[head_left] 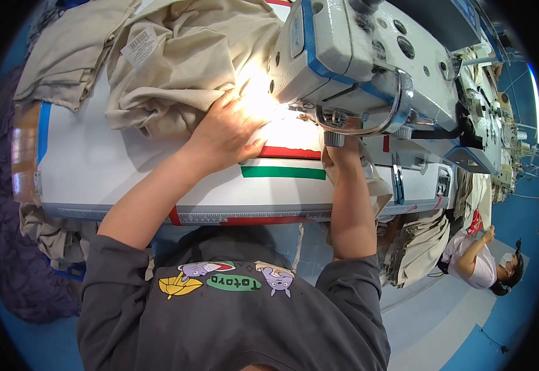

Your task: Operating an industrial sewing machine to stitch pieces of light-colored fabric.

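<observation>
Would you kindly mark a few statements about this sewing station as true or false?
1. The left hand lies flat on the beige fabric. True.
2. The white-and-blue sewing machine stands to the left of the fabric. False: it stands to the right.
3. A green and a red strip mark the white table. True.
4. The right hand holds scissors. False: it is mostly hidden under the machine head, and no scissors show.
5. Another person is at lower right. True.
</observation>
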Motion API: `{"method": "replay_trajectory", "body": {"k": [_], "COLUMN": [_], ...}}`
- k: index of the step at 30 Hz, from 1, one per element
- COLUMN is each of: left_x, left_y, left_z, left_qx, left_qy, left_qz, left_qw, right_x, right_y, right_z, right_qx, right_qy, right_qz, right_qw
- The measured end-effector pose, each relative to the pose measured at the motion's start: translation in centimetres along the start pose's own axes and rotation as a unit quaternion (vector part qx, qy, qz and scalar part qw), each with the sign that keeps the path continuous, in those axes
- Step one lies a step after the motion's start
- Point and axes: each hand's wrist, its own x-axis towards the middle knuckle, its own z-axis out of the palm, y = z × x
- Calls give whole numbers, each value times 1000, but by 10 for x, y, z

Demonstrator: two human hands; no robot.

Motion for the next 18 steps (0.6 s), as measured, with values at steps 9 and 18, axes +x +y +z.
{"method": "replay_trajectory", "body": {"k": [9,18], "left_x": [-4,-3], "left_y": [5,3], "left_z": [2,2], "left_qx": [-1,2], "left_qy": [71,60], "left_qz": [21,18], "left_qw": [997,998], "right_x": [10,4], "right_y": [13,-19], "right_z": [1,4], "right_qx": [37,44], "right_qy": [-28,-32], "right_qz": [22,107], "right_qw": [999,993]}}
